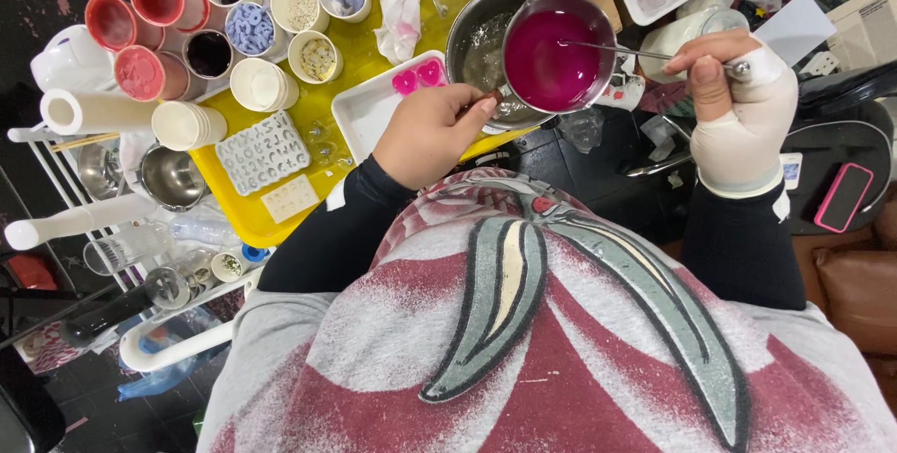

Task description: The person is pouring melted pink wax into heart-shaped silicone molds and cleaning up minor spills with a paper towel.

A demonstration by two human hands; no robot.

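A yellow tray (245, 215) carries paper cups (264, 85), a white letter mould (263, 151) and a white tray (360, 117).

Count, referenced to the yellow tray (245, 219): two white letter moulds (263, 150) on it. Two pink hearts (418, 76) in one white tray (360, 115) just beside it. Three red-filled cups (140, 73) at its far left corner. One saucepan of magenta liquid (549, 61) beyond the white tray. One pink phone (843, 196) well apart.
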